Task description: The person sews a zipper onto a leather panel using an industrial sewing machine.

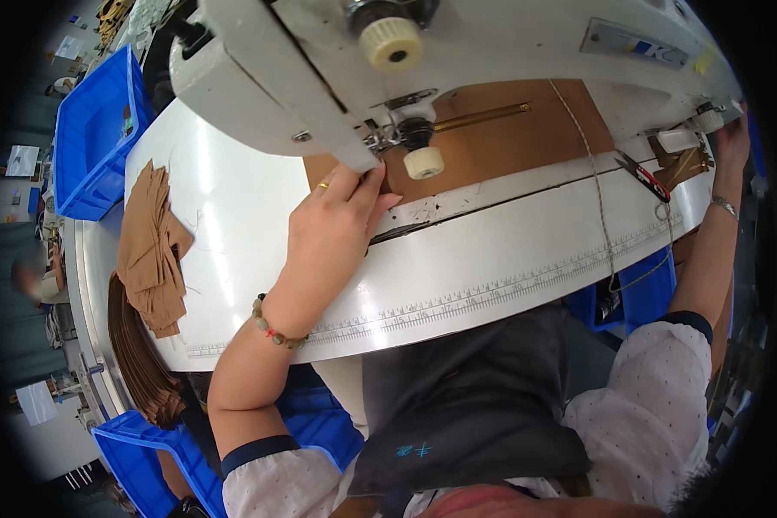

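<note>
A white sewing machine point(509, 43) spans the top, its presser foot over a brown panel point(535, 147) with a gold zipper strip point(483, 116). My left hand point(328, 233), with a gold ring and beaded bracelet, has its fingers curled together on the panel's left part beside the needle area. My right hand point(730, 142) reaches to the machine's far right end; its fingertips are hidden. Red-handled thread snips point(652, 186) and small brown scraps point(678, 155) lie at the right, near a twisted cord point(603, 224) draped over the table edge.
A white table with a ruler strip point(406, 306) curves before me. Brown cut pieces point(151, 250) and a fanned stack point(138, 363) lie left. Blue bins sit upper left point(95, 125), lower left point(129, 436) and under the right side point(647, 285). A co-worker point(39, 281) works far left.
</note>
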`<state>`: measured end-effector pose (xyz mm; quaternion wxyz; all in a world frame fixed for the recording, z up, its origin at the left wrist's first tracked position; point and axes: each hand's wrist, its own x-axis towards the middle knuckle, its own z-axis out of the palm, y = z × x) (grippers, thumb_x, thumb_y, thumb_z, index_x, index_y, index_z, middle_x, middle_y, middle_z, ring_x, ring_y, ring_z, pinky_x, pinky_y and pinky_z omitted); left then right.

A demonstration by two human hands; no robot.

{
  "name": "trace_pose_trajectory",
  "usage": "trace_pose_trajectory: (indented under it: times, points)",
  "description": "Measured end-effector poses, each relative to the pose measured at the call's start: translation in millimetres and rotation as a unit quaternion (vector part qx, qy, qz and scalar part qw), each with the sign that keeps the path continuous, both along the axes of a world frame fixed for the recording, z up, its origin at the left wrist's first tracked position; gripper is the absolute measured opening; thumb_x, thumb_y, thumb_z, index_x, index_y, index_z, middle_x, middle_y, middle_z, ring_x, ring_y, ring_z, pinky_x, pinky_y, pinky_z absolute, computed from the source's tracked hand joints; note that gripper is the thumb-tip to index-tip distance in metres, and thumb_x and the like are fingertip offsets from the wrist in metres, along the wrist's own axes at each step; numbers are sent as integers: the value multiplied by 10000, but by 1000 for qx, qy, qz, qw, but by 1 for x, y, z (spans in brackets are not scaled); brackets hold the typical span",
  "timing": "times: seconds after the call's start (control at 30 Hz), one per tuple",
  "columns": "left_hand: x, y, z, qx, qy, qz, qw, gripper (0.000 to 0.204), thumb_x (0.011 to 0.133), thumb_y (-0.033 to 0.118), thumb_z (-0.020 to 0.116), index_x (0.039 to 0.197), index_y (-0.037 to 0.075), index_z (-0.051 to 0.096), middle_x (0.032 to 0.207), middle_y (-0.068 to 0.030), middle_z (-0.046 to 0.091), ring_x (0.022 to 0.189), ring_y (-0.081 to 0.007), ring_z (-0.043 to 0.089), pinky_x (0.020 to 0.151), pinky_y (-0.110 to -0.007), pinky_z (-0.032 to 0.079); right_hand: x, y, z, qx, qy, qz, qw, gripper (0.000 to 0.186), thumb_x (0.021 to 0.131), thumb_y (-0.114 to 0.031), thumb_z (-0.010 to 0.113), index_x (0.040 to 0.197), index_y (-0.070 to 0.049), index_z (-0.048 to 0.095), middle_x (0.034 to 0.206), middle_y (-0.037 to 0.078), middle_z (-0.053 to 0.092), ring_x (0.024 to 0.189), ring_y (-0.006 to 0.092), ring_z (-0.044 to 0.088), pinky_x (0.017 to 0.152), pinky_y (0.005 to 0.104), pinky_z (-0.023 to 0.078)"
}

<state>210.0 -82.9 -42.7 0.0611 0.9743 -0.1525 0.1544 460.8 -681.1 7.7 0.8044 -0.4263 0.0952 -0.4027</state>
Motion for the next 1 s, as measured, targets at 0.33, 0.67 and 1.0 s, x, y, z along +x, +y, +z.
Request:
trace_pose_trajectory:
  times: [0.33,0.67,1.0]
  points:
    - [2,-36,0,5,-69,-141,988,410,878,228,804,1232,38,721,1270,-88,705,1131,-295,699,884,-363,591,-219,192,-29,-780,6,47,624,355,813,-119,834,1133,-9,726,1195,150,714,1109,331,680,975,397,532]
    - [18,-66,-4,-24,32,-95,995,700,927,479,715,1414,-7,587,1491,-174,578,1386,-344,550,1076,-420,507,-205,167,-56,-827,32,-23,561,178,884,-14,709,1061,-9,717,998,120,657,878,330,636,775,409,538]
    - [-40,15,4,-46,39,-218,974,465,882,330,784,1273,91,708,1418,-60,661,1332,-302,615,1059,-452,534,-196,244,-23,-790,-145,103,586,243,800,-73,830,1019,-41,730,1020,104,671,872,295,655,749,393,536]
